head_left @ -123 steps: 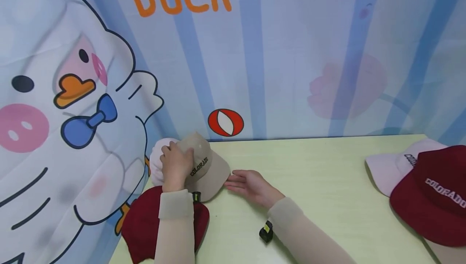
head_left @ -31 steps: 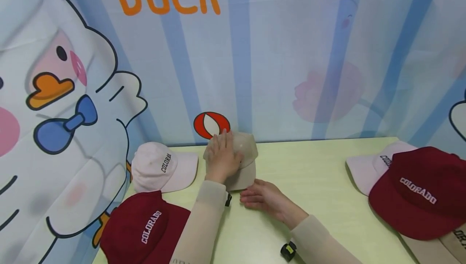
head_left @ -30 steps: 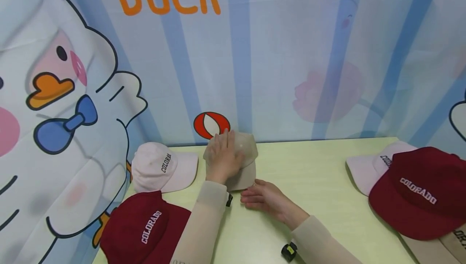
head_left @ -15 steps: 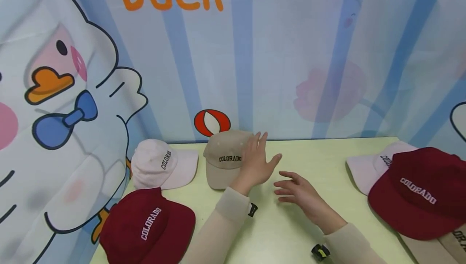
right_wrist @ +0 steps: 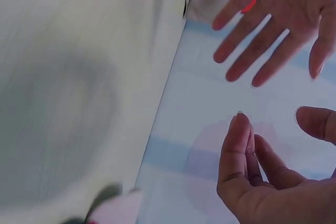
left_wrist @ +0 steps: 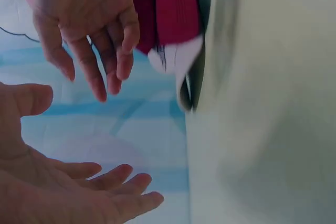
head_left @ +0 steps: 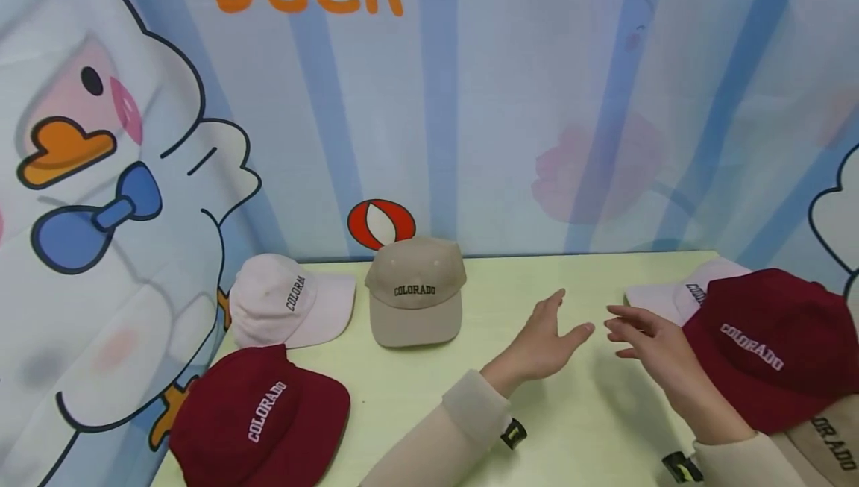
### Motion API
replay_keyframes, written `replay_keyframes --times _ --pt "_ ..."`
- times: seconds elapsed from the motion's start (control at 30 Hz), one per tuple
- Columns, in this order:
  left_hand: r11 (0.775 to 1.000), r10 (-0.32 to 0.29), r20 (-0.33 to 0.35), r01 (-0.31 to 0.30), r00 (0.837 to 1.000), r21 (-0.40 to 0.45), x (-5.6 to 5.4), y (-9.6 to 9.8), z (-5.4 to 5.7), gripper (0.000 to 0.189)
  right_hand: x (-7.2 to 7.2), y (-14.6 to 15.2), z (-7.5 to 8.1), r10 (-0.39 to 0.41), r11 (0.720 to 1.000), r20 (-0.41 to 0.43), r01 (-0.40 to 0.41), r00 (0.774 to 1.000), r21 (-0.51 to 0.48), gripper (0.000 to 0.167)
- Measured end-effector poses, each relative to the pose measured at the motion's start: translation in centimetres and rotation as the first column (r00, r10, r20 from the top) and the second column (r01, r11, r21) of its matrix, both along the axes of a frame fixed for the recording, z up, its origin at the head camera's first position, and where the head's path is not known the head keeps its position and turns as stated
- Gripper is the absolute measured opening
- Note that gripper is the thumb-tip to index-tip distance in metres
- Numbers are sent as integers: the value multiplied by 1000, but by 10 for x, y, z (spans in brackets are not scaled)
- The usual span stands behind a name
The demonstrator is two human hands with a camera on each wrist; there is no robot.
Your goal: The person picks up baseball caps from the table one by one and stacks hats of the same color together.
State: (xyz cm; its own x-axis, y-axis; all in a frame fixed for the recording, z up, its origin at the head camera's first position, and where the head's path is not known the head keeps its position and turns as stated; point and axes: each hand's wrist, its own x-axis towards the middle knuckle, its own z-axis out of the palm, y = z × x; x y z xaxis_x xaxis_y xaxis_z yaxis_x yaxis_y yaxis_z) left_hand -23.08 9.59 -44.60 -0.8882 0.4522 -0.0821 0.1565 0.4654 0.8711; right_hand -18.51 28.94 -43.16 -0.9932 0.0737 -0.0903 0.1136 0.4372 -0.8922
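Observation:
My left hand (head_left: 537, 341) hovers over the middle of the table with fingers extended and holds nothing. Close to the stack on the right, my right hand (head_left: 664, 356) is in the air, its fingers loosely bent around nothing. A beige baseball cap (head_left: 416, 293) lettered COLORADO stands at the back, brim to the front. In the pile at the right, a dark red cap (head_left: 772, 353) overlaps a pale pink cap (head_left: 661, 297) and a beige cap (head_left: 819, 442). The left wrist view shows both hands apart, the right hand (left_wrist: 86, 30) above.
A pale pink cap (head_left: 288, 300) and a dark red cap (head_left: 262, 420) sit along the left side of the light yellow table (head_left: 416, 397). A printed duck curtain (head_left: 503, 99) hangs right behind the table's back edge.
The beige cap moved from the left caps to the back middle and was let go. Both hands then went right, toward the right-hand pile.

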Motion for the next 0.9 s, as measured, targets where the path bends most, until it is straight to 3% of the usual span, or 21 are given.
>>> replay_keyframes --times 0.2,0.27,0.37,0.43,0.5,0.6,0.67,0.8,0.9 --pt "992 -51 181 29 982 124 17 35 -3 69 7 33 3 -75 988 -25 77 997 133 65" --pt "988 -45 233 9 971 153 21 46 -4 68 10 42 4 -99 978 -36 104 994 180 65" --pt "975 4 308 -73 951 212 27 65 -7 63 13 56 7 -145 958 -69 158 987 239 66" --pt "945 25 372 -143 928 293 31 77 -8 60 14 63 11 -192 939 -87 208 978 273 67" --pt "902 14 439 -200 899 382 35 87 -9 54 14 69 16 -244 918 -105 264 964 297 67" --pt "821 -59 532 -262 845 507 40 99 -12 42 13 75 25 -309 884 -131 335 942 326 66" --pt "783 -97 577 -296 811 547 42 104 -15 37 14 79 30 -339 870 -155 372 928 323 64" --pt "727 -129 647 -373 751 577 46 115 -23 43 19 85 45 -409 837 -187 449 893 312 60" --pt "701 -138 683 -417 718 579 48 122 -29 50 21 90 54 -464 790 -269 532 844 305 55"
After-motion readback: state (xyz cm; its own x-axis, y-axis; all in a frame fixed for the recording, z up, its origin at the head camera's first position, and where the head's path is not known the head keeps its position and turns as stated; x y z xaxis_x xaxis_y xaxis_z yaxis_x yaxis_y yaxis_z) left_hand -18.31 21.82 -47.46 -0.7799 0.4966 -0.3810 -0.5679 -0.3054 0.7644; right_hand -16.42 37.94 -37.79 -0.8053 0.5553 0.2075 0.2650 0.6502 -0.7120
